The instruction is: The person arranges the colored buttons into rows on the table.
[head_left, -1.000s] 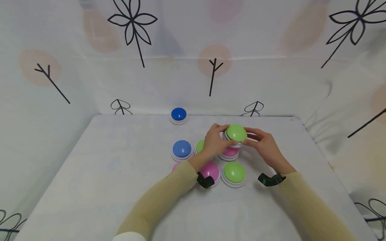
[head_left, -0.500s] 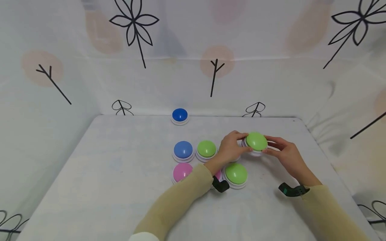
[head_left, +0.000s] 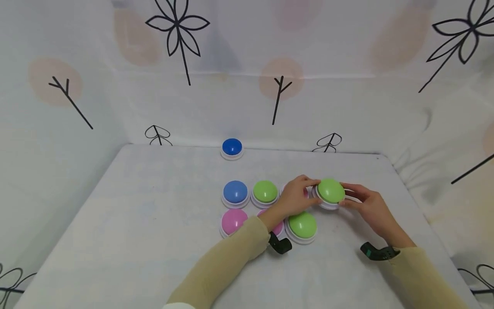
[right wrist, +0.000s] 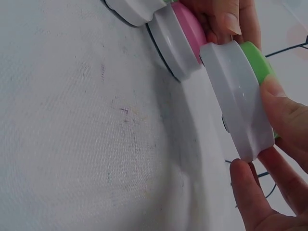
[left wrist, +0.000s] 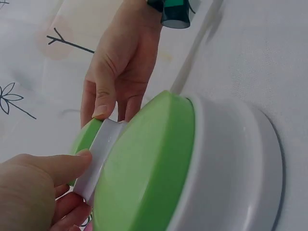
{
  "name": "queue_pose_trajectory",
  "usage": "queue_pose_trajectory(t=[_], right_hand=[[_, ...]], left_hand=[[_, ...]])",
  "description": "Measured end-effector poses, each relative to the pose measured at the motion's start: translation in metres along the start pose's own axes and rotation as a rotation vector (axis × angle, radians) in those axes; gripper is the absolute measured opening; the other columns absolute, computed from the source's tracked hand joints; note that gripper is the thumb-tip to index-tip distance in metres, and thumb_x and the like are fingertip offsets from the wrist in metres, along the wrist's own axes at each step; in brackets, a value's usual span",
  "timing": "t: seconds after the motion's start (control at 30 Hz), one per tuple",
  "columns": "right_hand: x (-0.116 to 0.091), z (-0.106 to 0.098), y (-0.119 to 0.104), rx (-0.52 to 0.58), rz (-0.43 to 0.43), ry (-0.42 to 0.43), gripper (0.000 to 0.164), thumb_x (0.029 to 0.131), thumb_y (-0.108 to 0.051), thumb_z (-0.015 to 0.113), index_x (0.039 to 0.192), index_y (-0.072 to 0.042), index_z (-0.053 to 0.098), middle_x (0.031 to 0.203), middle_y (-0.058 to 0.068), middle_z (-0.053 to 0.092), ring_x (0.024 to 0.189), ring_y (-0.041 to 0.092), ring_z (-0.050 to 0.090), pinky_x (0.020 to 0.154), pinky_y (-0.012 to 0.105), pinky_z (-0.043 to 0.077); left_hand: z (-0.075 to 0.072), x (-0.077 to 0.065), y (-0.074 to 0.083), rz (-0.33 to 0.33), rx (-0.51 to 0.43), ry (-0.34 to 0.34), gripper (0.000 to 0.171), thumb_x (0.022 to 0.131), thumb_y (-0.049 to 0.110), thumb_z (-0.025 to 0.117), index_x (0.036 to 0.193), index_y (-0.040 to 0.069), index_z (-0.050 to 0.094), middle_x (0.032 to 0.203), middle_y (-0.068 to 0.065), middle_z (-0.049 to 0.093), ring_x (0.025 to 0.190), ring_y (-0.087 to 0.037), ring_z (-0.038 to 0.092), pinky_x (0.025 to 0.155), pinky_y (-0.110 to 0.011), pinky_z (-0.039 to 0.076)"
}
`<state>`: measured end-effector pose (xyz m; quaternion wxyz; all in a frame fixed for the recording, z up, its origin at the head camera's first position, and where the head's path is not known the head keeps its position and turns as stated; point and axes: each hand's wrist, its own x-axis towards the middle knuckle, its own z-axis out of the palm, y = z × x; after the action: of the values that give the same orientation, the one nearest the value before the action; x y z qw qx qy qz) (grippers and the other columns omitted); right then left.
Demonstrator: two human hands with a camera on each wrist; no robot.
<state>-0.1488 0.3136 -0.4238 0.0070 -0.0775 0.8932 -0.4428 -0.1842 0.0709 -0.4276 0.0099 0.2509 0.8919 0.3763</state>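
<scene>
A push button with a green dome (head_left: 330,191) and white base is held between both hands, just above the table at the right end of the back row. My left hand (head_left: 294,198) grips its left rim with thumb and fingers; my right hand (head_left: 368,208) grips the right rim. In the right wrist view the white base (right wrist: 236,96) hangs tilted, with a gap to the tabletop. Beside it is a pink button (head_left: 305,192), mostly hidden by my left hand. Near my left wrist stands another green button (head_left: 302,225), large in the left wrist view (left wrist: 144,163).
The back row also has a light blue button (head_left: 235,192) and a green button (head_left: 265,191). In front are two pink buttons, one at left (head_left: 233,221), one partly under my left sleeve (head_left: 231,262). A dark blue button (head_left: 232,147) sits at the white table's (head_left: 154,223) far edge.
Both hands have carried the green button from above the pink button to the right and toward me, then lower toward the table. The other buttons stay in place.
</scene>
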Motion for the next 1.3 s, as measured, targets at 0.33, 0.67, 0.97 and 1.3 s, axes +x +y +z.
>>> queue_pose_trajectory(t=[0.33,0.67,0.97,1.3], right_hand=[[-0.006,0.001,0.006,0.013,-0.014,0.003,0.060,0.089,-0.025,0.076,0.141,-0.004,0.055,0.139,0.015,0.055,0.117,0.007,0.054,0.084,0.007,0.043],[-0.007,0.010,0.009,0.044,-0.018,-0.004,0.056,0.090,-0.020,0.076,0.139,-0.001,0.056,0.139,0.021,0.054,0.114,-0.002,0.053,0.086,0.007,0.043],[0.001,0.014,0.012,0.030,-0.012,-0.005,0.055,0.090,-0.017,0.076,0.137,0.002,0.056,0.136,0.022,0.057,0.117,0.005,0.056,0.089,0.008,0.044],[0.005,0.013,0.014,0.026,0.066,-0.069,0.061,0.092,-0.020,0.073,0.144,0.001,0.049,0.138,0.026,0.054,0.125,0.041,0.053,0.083,0.006,0.041]], left_hand=[[0.004,0.000,-0.003,0.028,0.079,-0.099,0.062,0.087,0.037,0.078,0.143,0.024,0.056,0.127,0.006,0.060,0.108,-0.005,0.056,0.092,-0.015,0.042],[0.006,-0.001,0.000,0.043,0.335,-0.085,0.056,0.088,0.045,0.074,0.138,0.024,0.061,0.128,0.009,0.064,0.124,-0.010,0.051,0.109,-0.029,0.034],[0.009,0.001,-0.001,-0.018,0.369,-0.045,0.054,0.087,0.046,0.074,0.137,0.027,0.062,0.129,0.011,0.064,0.124,-0.008,0.052,0.107,-0.031,0.034],[0.005,0.000,0.001,-0.034,0.364,-0.037,0.051,0.087,0.044,0.074,0.134,0.028,0.064,0.127,0.013,0.065,0.121,-0.007,0.053,0.104,-0.032,0.036]])
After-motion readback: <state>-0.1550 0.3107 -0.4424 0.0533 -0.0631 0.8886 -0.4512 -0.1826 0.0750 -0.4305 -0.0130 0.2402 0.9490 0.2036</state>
